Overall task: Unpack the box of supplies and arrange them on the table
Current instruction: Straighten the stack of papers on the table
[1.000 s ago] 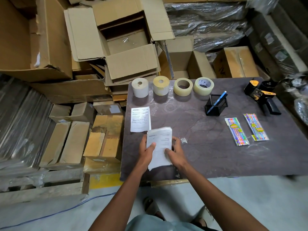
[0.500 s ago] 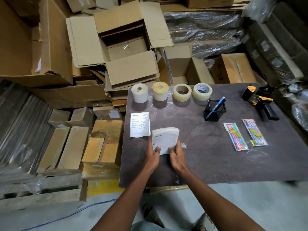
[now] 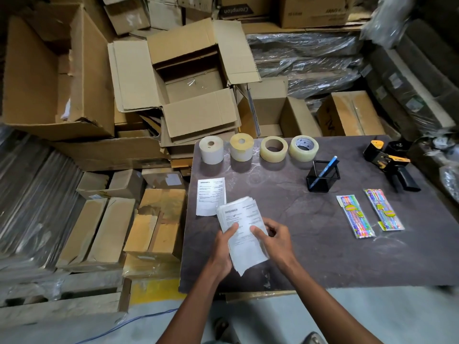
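I hold a stack of white printed slips (image 3: 242, 227) over the near left part of the dark table (image 3: 310, 244). My left hand (image 3: 223, 247) grips its left edge with the thumb on top. My right hand (image 3: 274, 240) holds its right edge. One single slip (image 3: 210, 196) lies flat on the table just beyond the stack. Along the far edge stand two label rolls (image 3: 212, 149) and two tape rolls (image 3: 303, 147). A black mesh holder (image 3: 322, 178) contains a blue pen. Two packs of coloured pencils (image 3: 355, 216) lie at the right.
A black and yellow tape dispenser (image 3: 390, 162) lies at the table's far right corner. An open empty cardboard box (image 3: 191, 85) sits behind the table among piled cartons. Taped cartons (image 3: 159, 219) are stacked against the table's left side. Plastic-wrapped bundles fill the right background.
The stack of slips has been pulled back toward me and lifted slightly, with both hands still on it. The camera view has tilted down and nearer to the table.
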